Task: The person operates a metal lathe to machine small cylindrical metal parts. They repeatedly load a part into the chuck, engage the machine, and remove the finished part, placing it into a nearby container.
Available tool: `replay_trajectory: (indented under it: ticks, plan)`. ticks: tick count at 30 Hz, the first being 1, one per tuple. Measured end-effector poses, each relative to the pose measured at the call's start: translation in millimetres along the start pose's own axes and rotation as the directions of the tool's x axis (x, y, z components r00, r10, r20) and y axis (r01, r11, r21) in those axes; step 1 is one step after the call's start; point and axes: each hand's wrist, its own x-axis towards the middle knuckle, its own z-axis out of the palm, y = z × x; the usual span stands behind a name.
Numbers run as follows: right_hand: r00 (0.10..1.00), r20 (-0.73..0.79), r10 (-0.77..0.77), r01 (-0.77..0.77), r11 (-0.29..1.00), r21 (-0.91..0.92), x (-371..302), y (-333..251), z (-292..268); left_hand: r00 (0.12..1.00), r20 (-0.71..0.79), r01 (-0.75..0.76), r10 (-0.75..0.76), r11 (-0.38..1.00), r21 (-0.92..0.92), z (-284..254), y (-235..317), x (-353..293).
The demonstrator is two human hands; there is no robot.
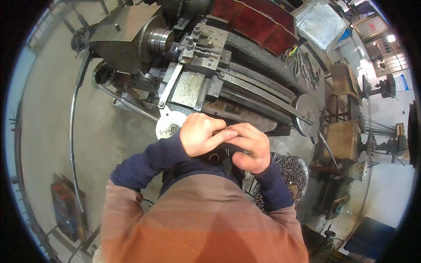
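Observation:
My left hand (201, 135) and my right hand (253, 148) meet in front of my body, above my lap. The left is closed, its thumb and forefinger reaching to the right fingertips. Curled inward, the right fingers press against the left thumb. Anything between the fingertips is too small or hidden to make out. Just beyond them stands a lathe, with a steel chuck (160, 40), a tool post (189, 49) and a greasy carriage (188, 90). A pale round handwheel (168, 124) is close to my left wrist, partly behind it.
Wrenches (302, 68) lie on the lathe's far right side, near a dark red box (256, 22). A round metal disc (306, 115) ends the long bar. Beside my right forearm sits a container of small metal pieces (293, 168). Bench vises (378, 87) line the right.

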Motion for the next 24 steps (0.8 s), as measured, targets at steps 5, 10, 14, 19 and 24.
replay_trajectory:
  ticks: [5,10,14,19,24]
  plan:
    - [0.991,-0.13,0.024,0.013,0.961,0.276,-6,14,10,0.964,0.088,0.265,-0.251,0.875,-0.405,-35,1,-8]
    - [0.984,-0.175,-0.026,0.093,0.919,0.384,-4,17,15,0.931,-0.046,0.332,-0.363,0.89,-0.314,-81,-10,-44]
    - [0.987,-0.162,-0.015,0.083,0.905,0.416,3,15,15,0.89,-0.189,0.387,-0.416,0.906,-0.171,-117,-19,-79]
    - [0.991,-0.131,-0.006,0.066,0.884,0.462,14,11,16,0.82,-0.391,0.454,-0.419,0.891,-0.002,-164,-35,-128]
    - [0.991,-0.131,-0.033,0.089,0.89,0.447,23,14,15,0.671,-0.63,0.642,-0.391,0.731,0.229,-215,-50,-185]
